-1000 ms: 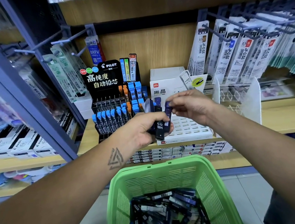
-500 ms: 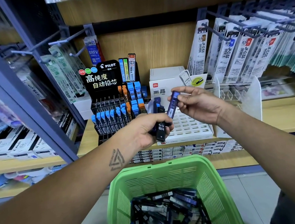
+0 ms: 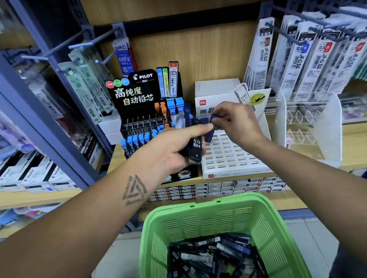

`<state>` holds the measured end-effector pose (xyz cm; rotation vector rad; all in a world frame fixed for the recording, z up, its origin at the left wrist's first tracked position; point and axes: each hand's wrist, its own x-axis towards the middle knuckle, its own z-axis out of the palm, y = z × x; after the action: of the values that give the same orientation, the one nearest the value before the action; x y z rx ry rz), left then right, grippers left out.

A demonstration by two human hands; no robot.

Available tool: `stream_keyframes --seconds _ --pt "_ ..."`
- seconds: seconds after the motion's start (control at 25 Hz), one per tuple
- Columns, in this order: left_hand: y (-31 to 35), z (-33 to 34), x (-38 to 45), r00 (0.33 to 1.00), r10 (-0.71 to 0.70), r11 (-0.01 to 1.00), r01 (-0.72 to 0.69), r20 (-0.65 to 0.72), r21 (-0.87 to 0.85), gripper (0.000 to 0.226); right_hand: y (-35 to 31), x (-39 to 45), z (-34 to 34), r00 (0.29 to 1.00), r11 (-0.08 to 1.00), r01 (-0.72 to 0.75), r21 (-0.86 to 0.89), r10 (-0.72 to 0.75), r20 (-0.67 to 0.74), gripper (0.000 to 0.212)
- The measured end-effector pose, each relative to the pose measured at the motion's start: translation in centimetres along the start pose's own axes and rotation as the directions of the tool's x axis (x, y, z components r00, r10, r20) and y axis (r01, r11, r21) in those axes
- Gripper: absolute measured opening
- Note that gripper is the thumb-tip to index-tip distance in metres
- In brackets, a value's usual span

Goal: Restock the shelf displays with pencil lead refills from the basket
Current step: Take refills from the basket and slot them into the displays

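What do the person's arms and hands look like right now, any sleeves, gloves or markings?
Both forearms are bare, with no sleeves in view. The left hand and right hand wear no gloves, rings or watch. The left forearm bears a dark tattoo of interlocking triangles near the wrist.

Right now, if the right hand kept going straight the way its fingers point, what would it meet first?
The right hand points left, pinching a refill. It would first meet the left hand and its refill bunch, which it already seems to touch. The Pilot display is further left, though depth is unclear.
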<state>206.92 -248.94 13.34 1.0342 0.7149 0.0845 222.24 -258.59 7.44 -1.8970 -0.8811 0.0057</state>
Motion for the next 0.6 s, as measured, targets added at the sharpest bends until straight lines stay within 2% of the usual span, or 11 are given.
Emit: stream_keyframes --seconds 0.24,0.48,0.6 --pt "1.5 -0.7 0.0 1.0 0.022 0.998 -0.021 0.01 -0.06 0.016 0.0 0.4 1.8 0.99 0.955 0.142 -0.26 -0.134 0.049 0.012" --pt "1.4 -0.5 0.4 1.0 0.005 0.999 -0.005 0.0 -0.054 0.016 0.8 0.9 1.9 0.987 0.957 0.151 -0.246 -0.131 0.096 0.013" --pt "1.2 -0.6 0.6 1.0 0.004 0.998 -0.004 0.0 -0.065 0.019 1.2 0.4 2.2 0.952 0.842 0.304 -0.446 -0.25 0.177 0.026"
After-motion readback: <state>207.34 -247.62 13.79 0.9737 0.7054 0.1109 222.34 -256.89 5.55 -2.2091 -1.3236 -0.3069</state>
